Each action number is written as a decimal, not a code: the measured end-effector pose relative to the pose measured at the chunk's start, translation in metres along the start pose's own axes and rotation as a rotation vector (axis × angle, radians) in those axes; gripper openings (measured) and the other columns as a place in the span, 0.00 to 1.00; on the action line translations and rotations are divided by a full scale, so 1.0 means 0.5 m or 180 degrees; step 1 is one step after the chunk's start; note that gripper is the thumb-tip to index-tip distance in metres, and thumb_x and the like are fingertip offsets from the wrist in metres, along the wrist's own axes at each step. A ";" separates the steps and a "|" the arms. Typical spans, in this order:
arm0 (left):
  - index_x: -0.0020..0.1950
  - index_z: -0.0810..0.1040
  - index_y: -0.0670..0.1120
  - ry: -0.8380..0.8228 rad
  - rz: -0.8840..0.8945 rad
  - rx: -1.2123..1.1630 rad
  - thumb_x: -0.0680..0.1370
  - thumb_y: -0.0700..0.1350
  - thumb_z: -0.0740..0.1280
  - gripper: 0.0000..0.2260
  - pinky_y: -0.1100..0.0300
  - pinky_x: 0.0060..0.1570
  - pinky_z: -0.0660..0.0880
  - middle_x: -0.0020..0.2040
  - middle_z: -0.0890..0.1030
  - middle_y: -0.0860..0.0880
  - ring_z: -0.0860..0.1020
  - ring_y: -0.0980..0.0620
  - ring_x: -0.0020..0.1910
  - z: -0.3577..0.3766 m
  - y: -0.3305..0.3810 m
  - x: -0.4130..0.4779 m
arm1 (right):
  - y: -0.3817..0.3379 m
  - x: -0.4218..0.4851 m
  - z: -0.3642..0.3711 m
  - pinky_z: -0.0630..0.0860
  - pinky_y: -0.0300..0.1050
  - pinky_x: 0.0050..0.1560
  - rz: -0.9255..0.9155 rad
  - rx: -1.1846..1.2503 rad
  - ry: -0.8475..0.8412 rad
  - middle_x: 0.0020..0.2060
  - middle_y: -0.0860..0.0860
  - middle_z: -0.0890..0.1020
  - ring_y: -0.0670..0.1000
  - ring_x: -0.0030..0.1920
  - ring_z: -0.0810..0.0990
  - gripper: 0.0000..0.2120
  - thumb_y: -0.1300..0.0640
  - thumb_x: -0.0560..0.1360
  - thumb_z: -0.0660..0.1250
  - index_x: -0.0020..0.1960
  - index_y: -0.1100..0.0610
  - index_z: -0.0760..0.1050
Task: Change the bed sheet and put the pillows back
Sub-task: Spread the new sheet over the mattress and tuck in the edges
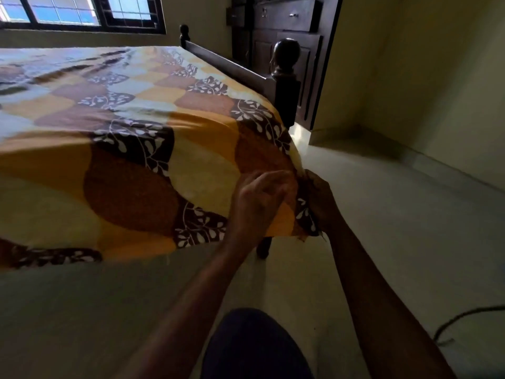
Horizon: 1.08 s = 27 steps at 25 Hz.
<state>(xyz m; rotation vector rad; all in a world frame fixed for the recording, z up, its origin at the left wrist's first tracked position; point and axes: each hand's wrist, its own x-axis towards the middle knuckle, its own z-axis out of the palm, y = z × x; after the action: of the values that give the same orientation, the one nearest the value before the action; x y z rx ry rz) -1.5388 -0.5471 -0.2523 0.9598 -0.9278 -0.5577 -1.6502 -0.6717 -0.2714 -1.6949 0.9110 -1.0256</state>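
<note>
Gathering the hanging corner of the sheet [131, 165] just below and in front of the bedpost [286, 86], both hands work at the same spot. The left hand [259, 199] lies on the near side of that corner with its fingers curled in against the cloth, seemingly pinching a fold, though blur hides the fingertips. The right hand [323, 206] holds the corner's free edge from the far side, its fingers wrapped in the cloth and mostly hidden by it.

The sheet, patterned in yellow, brown and leafy dark patches, is spread over the whole bed from the bedpost away toward the window. Its near side hangs loose, above the floor [382, 214], and the corner flap drapes over the bed leg [264, 247] below the bedpost. No pillow shows.

The cloth looks light, thin and limp. It will fold wherever it is pinched and slide if pulled unevenly, so the hem at the corner is probably the best place to hold it, drawing it taut before tucking. Pulled too hard, it could drag the far side askew. The corner by the bedpost is not yet tucked.
</note>
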 end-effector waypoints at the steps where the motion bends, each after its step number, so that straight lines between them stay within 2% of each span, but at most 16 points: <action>1: 0.58 0.79 0.45 0.0319 -0.0811 -0.0624 0.78 0.47 0.64 0.11 0.65 0.45 0.73 0.51 0.80 0.49 0.77 0.52 0.48 -0.018 -0.018 -0.026 | 0.007 0.002 0.007 0.75 0.37 0.46 -0.0031 0.0010 0.0063 0.46 0.53 0.79 0.47 0.43 0.78 0.14 0.56 0.82 0.53 0.57 0.62 0.74; 4: 0.55 0.76 0.46 0.1197 -0.1885 -0.1129 0.79 0.46 0.61 0.08 0.59 0.46 0.76 0.53 0.76 0.46 0.77 0.50 0.48 -0.091 -0.057 -0.121 | 0.015 -0.010 0.033 0.76 0.41 0.48 0.0014 0.0254 0.0018 0.44 0.52 0.79 0.51 0.45 0.78 0.12 0.51 0.81 0.54 0.50 0.55 0.74; 5: 0.59 0.73 0.46 0.1331 -0.2059 -0.1348 0.79 0.48 0.62 0.11 0.56 0.50 0.75 0.56 0.74 0.46 0.76 0.48 0.52 -0.116 -0.062 -0.132 | 0.017 -0.013 0.042 0.75 0.40 0.46 0.0011 0.0117 -0.0007 0.40 0.51 0.78 0.50 0.43 0.78 0.11 0.48 0.80 0.55 0.45 0.52 0.73; 7: 0.68 0.68 0.48 0.1544 -0.1999 -0.1528 0.75 0.54 0.64 0.23 0.50 0.57 0.72 0.63 0.72 0.46 0.73 0.46 0.61 -0.152 -0.053 -0.126 | 0.020 -0.017 0.049 0.71 0.35 0.37 -0.0057 -0.0337 0.0022 0.33 0.49 0.74 0.43 0.33 0.75 0.12 0.48 0.80 0.56 0.38 0.48 0.69; 8: 0.68 0.68 0.49 0.1674 -0.1815 -0.1698 0.74 0.55 0.64 0.25 0.50 0.59 0.71 0.65 0.72 0.47 0.72 0.46 0.63 -0.165 -0.050 -0.115 | 0.014 -0.020 0.053 0.70 0.33 0.36 -0.0079 -0.0362 0.0088 0.32 0.48 0.73 0.41 0.32 0.74 0.13 0.49 0.80 0.55 0.38 0.47 0.68; 9: 0.65 0.71 0.49 0.1733 -0.1616 -0.1777 0.74 0.55 0.64 0.22 0.51 0.60 0.71 0.66 0.72 0.47 0.72 0.47 0.63 -0.177 -0.054 -0.109 | 0.020 -0.015 0.056 0.70 0.32 0.36 -0.0060 -0.0294 0.0113 0.33 0.47 0.74 0.40 0.32 0.74 0.13 0.50 0.81 0.55 0.39 0.48 0.70; 11: 0.57 0.76 0.47 0.1873 -0.1567 -0.1720 0.73 0.53 0.66 0.16 0.49 0.60 0.73 0.63 0.76 0.46 0.75 0.47 0.59 -0.191 -0.060 -0.110 | 0.028 -0.011 0.056 0.70 0.25 0.34 0.0020 -0.0262 0.0111 0.36 0.47 0.76 0.40 0.36 0.75 0.12 0.51 0.81 0.54 0.44 0.51 0.72; 13: 0.52 0.78 0.43 0.1968 -0.1740 -0.1347 0.70 0.53 0.69 0.16 0.47 0.57 0.74 0.56 0.80 0.43 0.78 0.45 0.54 -0.197 -0.076 -0.122 | 0.030 -0.004 0.055 0.69 0.22 0.32 0.0036 -0.0212 0.0047 0.36 0.45 0.76 0.37 0.33 0.75 0.12 0.53 0.82 0.53 0.43 0.50 0.72; 15: 0.46 0.78 0.43 0.2123 -0.1800 -0.0846 0.75 0.49 0.68 0.09 0.51 0.50 0.76 0.48 0.80 0.44 0.79 0.49 0.46 -0.200 -0.090 -0.134 | 0.037 0.006 0.063 0.71 0.26 0.34 0.0022 -0.0216 0.0000 0.34 0.45 0.75 0.34 0.30 0.76 0.14 0.53 0.82 0.53 0.40 0.47 0.70; 16: 0.43 0.78 0.43 0.2168 -0.1763 -0.0672 0.76 0.47 0.67 0.07 0.52 0.47 0.77 0.44 0.80 0.46 0.79 0.52 0.43 -0.202 -0.099 -0.136 | 0.039 0.010 0.068 0.71 0.29 0.37 0.0024 -0.0252 -0.0029 0.34 0.46 0.76 0.36 0.32 0.76 0.14 0.53 0.82 0.54 0.39 0.49 0.72; 19: 0.37 0.76 0.45 0.2223 -0.1742 -0.0084 0.76 0.46 0.68 0.09 0.48 0.54 0.76 0.33 0.81 0.54 0.79 0.58 0.36 -0.222 -0.114 -0.124 | 0.050 0.023 0.085 0.70 0.38 0.43 0.0040 -0.0371 -0.0029 0.40 0.56 0.78 0.50 0.40 0.76 0.19 0.51 0.81 0.54 0.46 0.64 0.75; 21: 0.44 0.76 0.44 0.2095 -0.1763 -0.0192 0.77 0.47 0.66 0.07 0.53 0.53 0.77 0.39 0.81 0.53 0.79 0.55 0.45 -0.229 -0.113 -0.114 | 0.048 0.029 0.091 0.69 0.41 0.45 0.0023 -0.0396 -0.0039 0.42 0.58 0.78 0.53 0.43 0.76 0.20 0.50 0.81 0.54 0.47 0.66 0.74; 22: 0.51 0.74 0.44 0.1980 -0.1743 -0.0523 0.78 0.46 0.65 0.06 0.56 0.51 0.77 0.46 0.80 0.52 0.77 0.52 0.51 -0.227 -0.110 -0.110 | 0.049 0.031 0.092 0.69 0.42 0.44 0.0028 -0.0413 -0.0043 0.41 0.59 0.78 0.53 0.43 0.76 0.19 0.50 0.81 0.54 0.46 0.65 0.73; 24: 0.63 0.71 0.47 0.1677 -0.1678 -0.1332 0.78 0.44 0.63 0.13 0.56 0.51 0.75 0.56 0.76 0.50 0.73 0.50 0.59 -0.202 -0.091 -0.091 | 0.052 0.035 0.085 0.71 0.40 0.42 0.0111 -0.0394 -0.0038 0.40 0.59 0.78 0.53 0.41 0.76 0.22 0.48 0.81 0.54 0.48 0.68 0.74; 25: 0.66 0.69 0.48 0.1474 -0.1698 -0.1463 0.79 0.44 0.62 0.16 0.55 0.53 0.73 0.60 0.75 0.49 0.72 0.50 0.60 -0.184 -0.084 -0.080 | 0.051 0.036 0.080 0.71 0.37 0.39 0.0161 -0.0348 -0.0044 0.39 0.58 0.78 0.51 0.38 0.76 0.23 0.48 0.80 0.54 0.50 0.69 0.74; 27: 0.67 0.70 0.45 0.1265 -0.1899 -0.1139 0.78 0.43 0.63 0.17 0.53 0.58 0.72 0.63 0.74 0.48 0.72 0.49 0.61 -0.149 -0.085 -0.067 | 0.049 0.034 0.068 0.70 0.32 0.36 0.0194 -0.0339 -0.0120 0.39 0.55 0.78 0.48 0.37 0.75 0.22 0.47 0.80 0.55 0.51 0.66 0.75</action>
<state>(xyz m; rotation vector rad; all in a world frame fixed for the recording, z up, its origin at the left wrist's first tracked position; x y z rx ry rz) -1.4922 -0.5095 -0.3220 0.9665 -0.1600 -0.9561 -1.6157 -0.6832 -0.2982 -1.7576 1.0021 -0.9157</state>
